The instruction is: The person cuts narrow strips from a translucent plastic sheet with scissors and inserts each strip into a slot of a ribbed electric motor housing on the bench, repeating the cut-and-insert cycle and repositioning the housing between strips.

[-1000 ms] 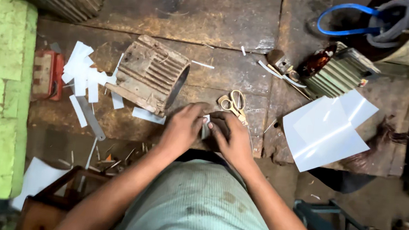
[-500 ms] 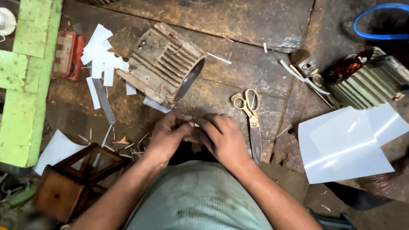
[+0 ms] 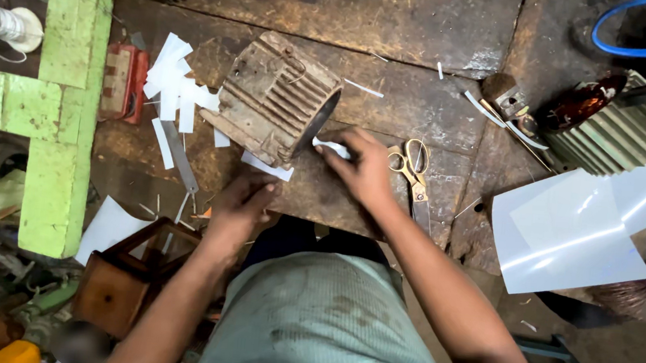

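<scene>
A rusty finned motor housing (image 3: 277, 98) lies on its side on the worn workbench (image 3: 398, 32), its open end facing right. My right hand (image 3: 363, 168) pinches a small folded white paper strip (image 3: 331, 147) right at that open end. My left hand (image 3: 241, 204) rests on the bench edge just below the housing, fingers loosely bent, holding nothing I can see. Scissors (image 3: 415, 174) with yellow handles lie just right of my right hand.
Cut white paper strips (image 3: 175, 87) lie left of the housing beside a red block (image 3: 124, 82). A green wooden frame (image 3: 57, 104) stands at left. White sheets (image 3: 580, 227) lie at right, below a second finned motor (image 3: 616, 129). A wooden box (image 3: 128, 277) sits below.
My hands have parted: the right one carried the paper strip up to the housing's open end, the left one dropped to the bench edge. The view has shifted slightly.
</scene>
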A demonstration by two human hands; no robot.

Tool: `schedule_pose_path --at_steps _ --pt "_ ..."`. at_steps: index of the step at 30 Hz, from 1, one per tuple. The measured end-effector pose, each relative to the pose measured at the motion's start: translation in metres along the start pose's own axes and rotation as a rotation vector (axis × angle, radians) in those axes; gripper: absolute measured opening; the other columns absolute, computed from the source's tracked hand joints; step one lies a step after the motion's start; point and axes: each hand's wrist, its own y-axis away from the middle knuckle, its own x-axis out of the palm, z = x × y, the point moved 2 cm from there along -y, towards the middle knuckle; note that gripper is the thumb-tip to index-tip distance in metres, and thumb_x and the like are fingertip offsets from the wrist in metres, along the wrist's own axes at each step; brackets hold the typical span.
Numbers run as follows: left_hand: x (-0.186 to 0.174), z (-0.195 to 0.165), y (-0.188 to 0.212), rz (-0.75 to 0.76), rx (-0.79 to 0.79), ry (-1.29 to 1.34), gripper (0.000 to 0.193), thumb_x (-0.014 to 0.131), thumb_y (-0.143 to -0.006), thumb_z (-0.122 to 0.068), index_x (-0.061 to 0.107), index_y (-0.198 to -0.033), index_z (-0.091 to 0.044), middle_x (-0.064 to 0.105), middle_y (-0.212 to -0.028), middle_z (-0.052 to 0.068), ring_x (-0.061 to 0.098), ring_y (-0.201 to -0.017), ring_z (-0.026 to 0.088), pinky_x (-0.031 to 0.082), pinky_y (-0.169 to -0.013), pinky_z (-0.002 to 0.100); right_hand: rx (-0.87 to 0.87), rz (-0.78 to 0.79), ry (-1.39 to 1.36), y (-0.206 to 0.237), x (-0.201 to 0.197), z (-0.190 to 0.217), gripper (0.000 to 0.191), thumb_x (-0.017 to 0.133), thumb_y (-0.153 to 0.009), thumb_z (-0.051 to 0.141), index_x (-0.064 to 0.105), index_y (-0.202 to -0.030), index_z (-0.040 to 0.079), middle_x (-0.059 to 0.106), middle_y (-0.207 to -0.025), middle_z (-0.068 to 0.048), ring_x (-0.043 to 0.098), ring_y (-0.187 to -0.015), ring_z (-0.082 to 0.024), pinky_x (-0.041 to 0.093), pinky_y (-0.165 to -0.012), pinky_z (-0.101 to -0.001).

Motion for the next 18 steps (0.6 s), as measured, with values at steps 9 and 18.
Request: schedule_pose_path --at_steps 9,18 --pt "-0.021 0.014 -0.002 0.018 -0.057 -0.098 0.031 0.065 -0.094 -0.026 0.068 -0.118 -0.007 0.074 -0.1 -0.001 0.067 -0.086 0.01 0.052 -0.066 0.028 -0.171 -0.013 0.15 -0.025 0.019 -0.022 0.019 0.082 -0.088 0.012 0.072 -0.103 0.004 0.069 -0.097 -0.013 0.069 -0.088 -0.031 0.054 -0.076 -0.0377" --pt "-0.026 0.015 -0.001 0.027 -0.073 -0.009 0.031 0.066 -0.095 -0.024 0.069 -0.12 -0.005 0.07 -0.101 0.003 0.066 -0.087 0.011 0.052 -0.068 0.027 0.383 0.022 -0.266 -0.035 0.044 -0.046 0.018 0.08 -0.085 0.008 0.072 -0.101 0.006 0.076 -0.087 -0.004 0.069 -0.076 -0.014 0.056 -0.07 -0.0333"
